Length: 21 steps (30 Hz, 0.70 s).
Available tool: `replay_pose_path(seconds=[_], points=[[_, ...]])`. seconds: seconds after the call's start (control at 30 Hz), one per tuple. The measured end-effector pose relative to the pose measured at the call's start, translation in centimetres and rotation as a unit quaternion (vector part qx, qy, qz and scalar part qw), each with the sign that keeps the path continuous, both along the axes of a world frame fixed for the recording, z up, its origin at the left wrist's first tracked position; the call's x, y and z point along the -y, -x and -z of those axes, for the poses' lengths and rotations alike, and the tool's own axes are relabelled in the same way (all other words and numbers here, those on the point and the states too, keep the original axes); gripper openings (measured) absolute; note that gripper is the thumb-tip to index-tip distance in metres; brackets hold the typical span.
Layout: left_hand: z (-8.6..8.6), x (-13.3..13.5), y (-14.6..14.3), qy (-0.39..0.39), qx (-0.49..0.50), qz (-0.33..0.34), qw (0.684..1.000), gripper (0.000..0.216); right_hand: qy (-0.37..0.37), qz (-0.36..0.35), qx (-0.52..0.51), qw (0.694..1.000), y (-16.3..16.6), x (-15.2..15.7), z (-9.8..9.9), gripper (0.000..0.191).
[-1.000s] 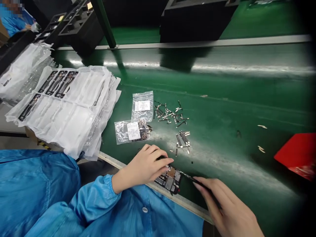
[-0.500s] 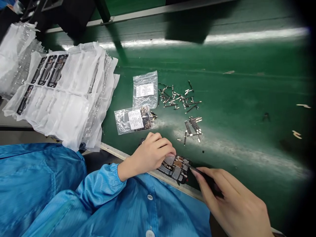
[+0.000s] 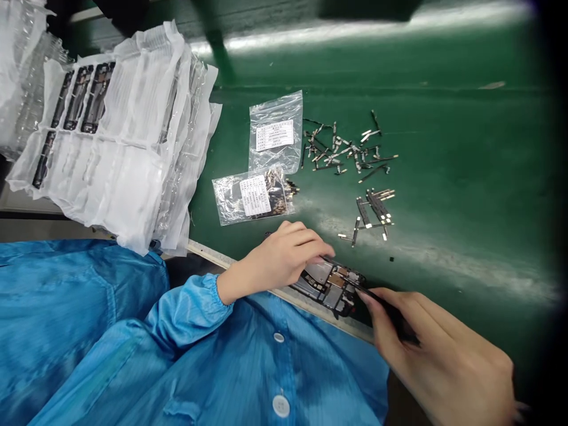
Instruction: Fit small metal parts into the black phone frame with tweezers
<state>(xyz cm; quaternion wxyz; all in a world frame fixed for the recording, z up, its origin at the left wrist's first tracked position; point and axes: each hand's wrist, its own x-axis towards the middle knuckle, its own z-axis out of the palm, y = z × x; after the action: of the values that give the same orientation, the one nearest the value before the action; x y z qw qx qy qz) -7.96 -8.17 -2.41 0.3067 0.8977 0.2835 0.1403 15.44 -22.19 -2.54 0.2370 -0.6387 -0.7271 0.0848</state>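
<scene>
Green worktop (image 3: 465, 177) carries a phone assembly (image 3: 331, 293) at its near edge. My left hand (image 3: 284, 254) curls over the assembly's left part; I cannot tell whether it grips. My right hand (image 3: 444, 349) pinches a slim black tool (image 3: 399, 316), tip at the assembly. Loose strips (image 3: 376, 205) and labelled bags (image 3: 275, 135) lie beyond.

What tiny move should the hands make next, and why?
Maybe gently lower the black tool at the copper-coloured patch: the right hand points its tip there, while the left hand rests on the phone frame.
</scene>
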Motion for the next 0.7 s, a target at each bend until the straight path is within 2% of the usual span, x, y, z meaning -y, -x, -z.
replay_pose_path(seconds=[0.1, 0.17, 0.27, 0.33, 0.47, 0.6, 0.7], points=[[-0.1, 0.0, 0.2, 0.032, 0.002, 0.005, 0.999, 0.027, 0.013, 0.021, -0.033, 0.999, 0.4, 0.1, 0.0, 0.016], [-0.1, 0.1, 0.6, 0.022, 0.009, 0.002, 1.0, 0.027, 0.021, 0.033, -0.039, 0.998, 0.8, 0.3, 0.0, 0.015], [0.3, 0.2, 1.3, -0.04, 0.018, -0.09, 0.995, 0.026, 0.026, 0.039, -0.023, 0.999, 1.1, 0.5, -0.2, 0.012], [0.6, 0.3, 1.7, -0.05, 0.014, -0.139, 0.989, 0.034, 0.023, 0.037, -0.005, 0.999, 1.1, 0.6, -0.3, 0.01], [0.9, 0.3, 2.2, -0.014, 0.033, -0.095, 0.995, 0.032, 0.025, 0.049, 0.007, 0.998, 1.2, 0.7, -0.3, 0.011], [0.8, 0.2, 2.5, -0.003, 0.046, -0.081, 0.996, 0.024, 0.064, 0.088, -0.06, 0.992, 1.8, 0.7, -0.1, 0.021], [0.9, 0.2, 2.5, 0.001, 0.037, -0.083, 0.996, 0.022, 0.037, 0.081, -0.053, 0.995, 2.2, 1.0, -0.1, 0.012]])
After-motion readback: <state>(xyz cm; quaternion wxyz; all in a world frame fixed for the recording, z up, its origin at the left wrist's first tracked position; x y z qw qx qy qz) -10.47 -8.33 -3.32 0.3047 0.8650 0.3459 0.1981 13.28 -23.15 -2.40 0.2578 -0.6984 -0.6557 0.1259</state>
